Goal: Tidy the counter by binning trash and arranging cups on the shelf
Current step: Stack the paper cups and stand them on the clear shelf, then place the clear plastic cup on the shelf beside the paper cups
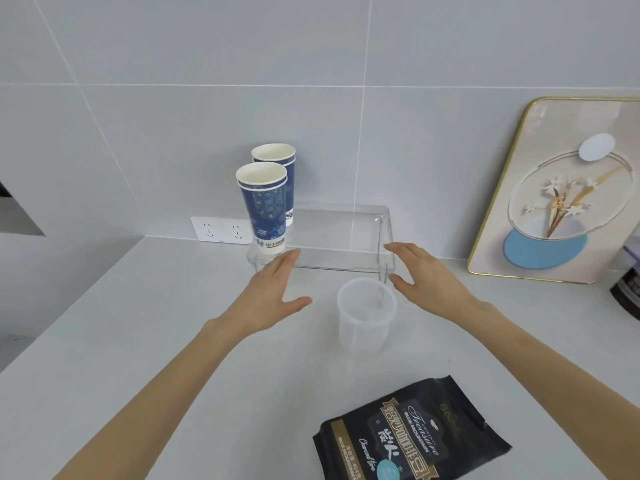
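Observation:
A clear acrylic shelf (339, 233) stands on the white counter against the tiled wall. Two stacks of blue patterned paper cups stand on its left end, one in front (265, 206) and one behind (278, 174). A translucent plastic cup (365, 315) stands upright on the counter just in front of the shelf's right leg. My left hand (273, 299) hovers open to the left of that cup, fingertips near the shelf's front edge. My right hand (429, 282) hovers open to the cup's right, by the shelf's right end. Neither hand touches anything.
A black coffee bag (412, 434) lies flat on the counter near the front. A gold-framed picture (561, 195) leans on the wall at the right, with dark containers (627, 289) beside it. A white double socket (221, 228) sits on the wall behind the cups.

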Demonstrator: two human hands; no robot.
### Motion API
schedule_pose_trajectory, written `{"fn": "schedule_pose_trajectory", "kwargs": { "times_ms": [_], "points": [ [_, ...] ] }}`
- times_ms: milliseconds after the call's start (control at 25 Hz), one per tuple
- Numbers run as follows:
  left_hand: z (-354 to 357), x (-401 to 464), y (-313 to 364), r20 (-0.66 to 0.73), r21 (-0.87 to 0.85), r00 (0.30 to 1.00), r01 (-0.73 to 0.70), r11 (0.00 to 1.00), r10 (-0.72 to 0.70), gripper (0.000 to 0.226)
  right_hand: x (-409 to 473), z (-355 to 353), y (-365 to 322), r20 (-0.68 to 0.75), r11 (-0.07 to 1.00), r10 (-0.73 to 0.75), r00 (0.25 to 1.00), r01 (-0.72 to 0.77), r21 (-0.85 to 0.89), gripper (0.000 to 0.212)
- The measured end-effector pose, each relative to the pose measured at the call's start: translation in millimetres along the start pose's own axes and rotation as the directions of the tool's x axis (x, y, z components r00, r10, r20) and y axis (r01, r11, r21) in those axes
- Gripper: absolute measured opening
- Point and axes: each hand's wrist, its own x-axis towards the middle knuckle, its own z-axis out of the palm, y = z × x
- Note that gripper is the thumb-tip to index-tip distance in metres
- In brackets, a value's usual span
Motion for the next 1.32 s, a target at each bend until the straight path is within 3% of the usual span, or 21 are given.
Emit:
{"fn": "schedule_pose_trajectory", "kwargs": {
  "times_ms": [120,280,400,600,880,1120,1320],
  "points": [
    [31,-3,11,0.085,-0.030,0.996,0.030,0.999,-0.028,0.080,-22,17,28,0.090,0.997,0.072,0.993,-0.073,0.001,0.052],
    [66,-2,24,0.188,-0.107,0.979,0.101,0.989,-0.080,0.086,-32,41,45,0.315,0.989,0.113,0.942,-0.137,0.053,0.068],
    [87,4,34,0.243,-0.222,0.961,0.191,0.956,-0.136,0.094,-33,59,48,0.372,0.970,0.121,0.920,-0.189,0.153,0.079],
    [105,16,43,0.170,-0.344,0.956,0.285,0.895,-0.239,0.097,-25,70,41,0.300,0.873,0.174,0.938,-0.288,0.394,0.075],
    [96,0,36,0.090,-0.413,0.956,0.290,0.863,-0.278,0.081,-28,64,27,0.271,0.856,0.190,0.944,-0.294,0.425,0.064],
    [57,-10,43,-0.029,-0.469,0.973,0.190,0.863,-0.230,0.072,-31,38,8,0.196,0.828,0.151,0.969,-0.233,0.510,0.062],
    [16,3,52,-0.173,-0.477,0.971,0.066,0.876,-0.167,0.073,-11,6,-13,0.054,0.796,0.121,0.991,-0.130,0.592,0.058]
  ]
}}
